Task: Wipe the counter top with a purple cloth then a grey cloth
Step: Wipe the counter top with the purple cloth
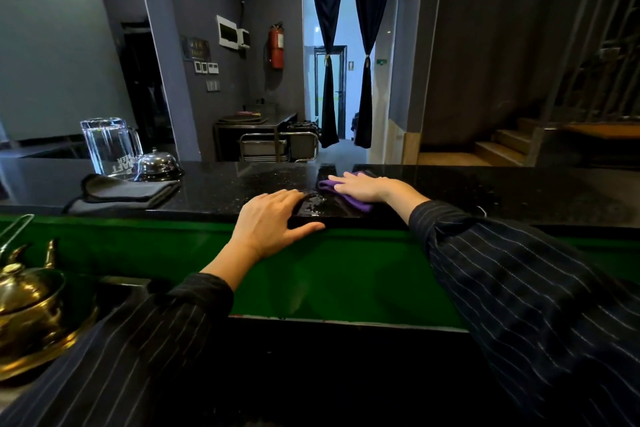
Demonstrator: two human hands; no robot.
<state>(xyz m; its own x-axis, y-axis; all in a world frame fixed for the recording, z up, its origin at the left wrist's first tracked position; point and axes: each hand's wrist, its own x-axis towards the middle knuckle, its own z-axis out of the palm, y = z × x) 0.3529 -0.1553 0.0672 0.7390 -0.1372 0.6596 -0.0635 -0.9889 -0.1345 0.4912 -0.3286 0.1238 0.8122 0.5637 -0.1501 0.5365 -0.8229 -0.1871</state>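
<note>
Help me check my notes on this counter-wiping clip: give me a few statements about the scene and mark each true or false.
1. The right hand presses the purple cloth flat on the counter. True.
2. The left hand holds the grey cloth. False: it rests empty on the counter's near edge; the grey cloth lies folded far to the left.
3. The glass pitcher stands behind the grey cloth. True.
4. The counter is dry all over. False: wet spots show between the hands.
5. The brass kettle sits on the counter top. False: it sits lower, at the bottom left.
</note>
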